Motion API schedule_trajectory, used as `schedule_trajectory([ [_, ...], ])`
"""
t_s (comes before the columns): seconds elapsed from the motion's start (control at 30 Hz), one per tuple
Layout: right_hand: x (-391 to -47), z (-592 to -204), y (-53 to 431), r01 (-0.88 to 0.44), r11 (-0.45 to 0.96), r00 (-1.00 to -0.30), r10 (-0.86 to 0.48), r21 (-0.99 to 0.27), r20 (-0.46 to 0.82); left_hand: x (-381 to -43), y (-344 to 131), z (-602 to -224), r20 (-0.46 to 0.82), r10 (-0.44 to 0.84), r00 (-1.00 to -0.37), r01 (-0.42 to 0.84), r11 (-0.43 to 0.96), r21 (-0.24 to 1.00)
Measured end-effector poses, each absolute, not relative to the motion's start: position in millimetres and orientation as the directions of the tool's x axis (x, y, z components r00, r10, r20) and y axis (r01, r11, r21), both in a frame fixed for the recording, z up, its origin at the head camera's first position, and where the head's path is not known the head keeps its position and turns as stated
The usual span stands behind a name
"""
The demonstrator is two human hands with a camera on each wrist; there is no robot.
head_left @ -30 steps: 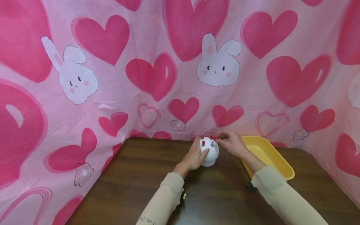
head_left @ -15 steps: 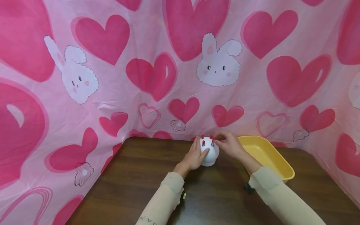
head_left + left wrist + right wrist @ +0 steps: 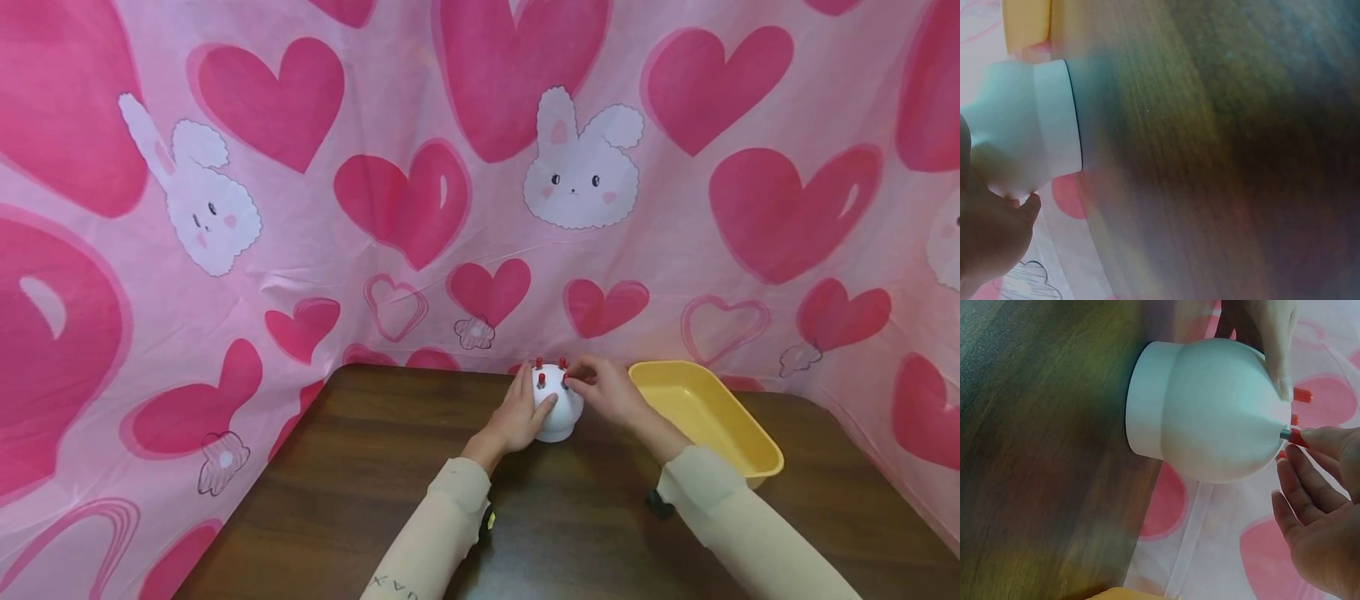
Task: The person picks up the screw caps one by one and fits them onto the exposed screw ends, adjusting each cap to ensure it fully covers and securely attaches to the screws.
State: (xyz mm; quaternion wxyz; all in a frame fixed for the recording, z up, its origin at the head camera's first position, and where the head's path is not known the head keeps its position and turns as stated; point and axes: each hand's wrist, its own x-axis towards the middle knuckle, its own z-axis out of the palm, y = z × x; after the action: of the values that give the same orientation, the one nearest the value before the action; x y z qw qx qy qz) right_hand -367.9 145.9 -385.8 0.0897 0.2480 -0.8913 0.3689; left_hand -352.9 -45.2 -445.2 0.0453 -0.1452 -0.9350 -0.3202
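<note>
A white ball-shaped body on a short round base (image 3: 558, 418) stands on the table, with thin metal posts on its top. My left hand (image 3: 516, 418) holds it from the left side, thumb on the front, fingers along the far side. My right hand (image 3: 611, 392) pinches a red cap (image 3: 1298, 437) between thumb and finger, at the tip of a grey metal post (image 3: 1285, 434). Some of the post shows below that cap. Other posts wear red caps, such as the front left cap (image 3: 542, 379). In the left wrist view, the caps are hidden.
To the right of the ball, a yellow tray (image 3: 772, 462) sits on the dark wooden table (image 3: 337, 483), partly behind my right forearm. A pink cloth (image 3: 495, 237) with hearts and rabbits hangs behind the table. Dark straps show at both wrists.
My right hand has moved slightly left with the red cap, from beside the bare front right post to onto its tip. My left hand stays on the ball.
</note>
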Motion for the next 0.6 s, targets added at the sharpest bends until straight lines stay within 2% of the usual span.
schedule_trajectory([
  [0.23,-367,-392,146,-0.514,0.58,-0.858,-0.345,-0.632,0.381,-352,-44,-447,0.16,0.243,-0.957,0.289,0.742,0.604],
  [0.4,-361,-397,145,-0.546,0.587,-0.836,-0.332,-0.598,0.437,-351,-44,-446,0.152,0.24,-0.959,0.283,0.752,0.596],
  [0.6,-351,-400,147,-0.503,0.605,-0.861,-0.288,-0.617,0.42,-354,-47,-446,0.155,0.241,-0.958,0.286,0.75,0.597],
])
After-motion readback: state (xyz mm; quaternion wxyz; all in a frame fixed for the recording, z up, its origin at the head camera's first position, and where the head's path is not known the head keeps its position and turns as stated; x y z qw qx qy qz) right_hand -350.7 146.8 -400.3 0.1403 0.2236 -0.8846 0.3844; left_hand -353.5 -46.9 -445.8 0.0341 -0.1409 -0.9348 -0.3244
